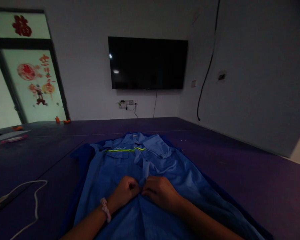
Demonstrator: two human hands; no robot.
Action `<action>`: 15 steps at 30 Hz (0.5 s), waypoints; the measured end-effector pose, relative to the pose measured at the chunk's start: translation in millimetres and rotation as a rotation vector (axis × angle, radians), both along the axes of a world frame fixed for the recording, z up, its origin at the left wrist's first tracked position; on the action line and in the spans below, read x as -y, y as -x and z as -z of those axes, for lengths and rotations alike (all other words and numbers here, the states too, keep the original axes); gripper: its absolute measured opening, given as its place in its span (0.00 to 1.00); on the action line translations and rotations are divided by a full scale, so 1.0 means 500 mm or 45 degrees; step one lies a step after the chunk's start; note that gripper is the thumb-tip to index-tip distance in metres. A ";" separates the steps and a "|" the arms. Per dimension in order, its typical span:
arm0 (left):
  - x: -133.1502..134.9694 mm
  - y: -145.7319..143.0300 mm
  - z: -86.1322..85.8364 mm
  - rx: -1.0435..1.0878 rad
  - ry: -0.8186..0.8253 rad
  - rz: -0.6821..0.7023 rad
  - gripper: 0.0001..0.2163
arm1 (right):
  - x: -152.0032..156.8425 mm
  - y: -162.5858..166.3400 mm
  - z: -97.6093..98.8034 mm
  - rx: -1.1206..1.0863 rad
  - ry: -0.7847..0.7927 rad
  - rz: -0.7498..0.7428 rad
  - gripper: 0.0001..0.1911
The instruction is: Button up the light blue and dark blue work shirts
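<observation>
A blue work shirt (120, 170) with a yellow-green stripe across the chest lies spread out, its collar pointing away from me. Darker blue cloth (83, 155) shows beneath its edges. At the front opening, about midway down the shirt, my left hand (125, 192) is closed in a pinch on the placket. My right hand (161, 191) meets it from the other side, fingers curled and pinching the same strip of cloth. Any button between the fingertips is hidden. A pale scrunchie (105, 209) circles my left wrist.
The purple surface (230, 166) extends around the shirt. A white cable (36, 200) curls at the left. Small orange objects (67, 122) sit near the glass door (30, 86). A television (147, 63) hangs on the far wall, and a black cable (207, 73) dangles at the right.
</observation>
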State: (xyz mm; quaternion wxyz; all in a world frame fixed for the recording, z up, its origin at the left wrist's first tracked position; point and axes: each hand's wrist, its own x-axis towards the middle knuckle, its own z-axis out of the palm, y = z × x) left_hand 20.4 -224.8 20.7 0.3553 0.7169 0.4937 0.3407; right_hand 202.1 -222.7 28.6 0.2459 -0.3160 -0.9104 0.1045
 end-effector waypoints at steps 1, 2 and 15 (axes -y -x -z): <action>0.001 0.000 0.000 -0.014 -0.020 0.027 0.12 | 0.000 0.001 0.000 0.000 0.012 0.006 0.06; 0.001 -0.001 0.001 -0.023 -0.047 0.042 0.12 | -0.001 0.002 0.001 -0.005 0.029 0.017 0.05; 0.011 -0.008 -0.009 -0.004 -0.053 0.041 0.14 | 0.002 0.006 -0.010 0.000 0.185 0.236 0.04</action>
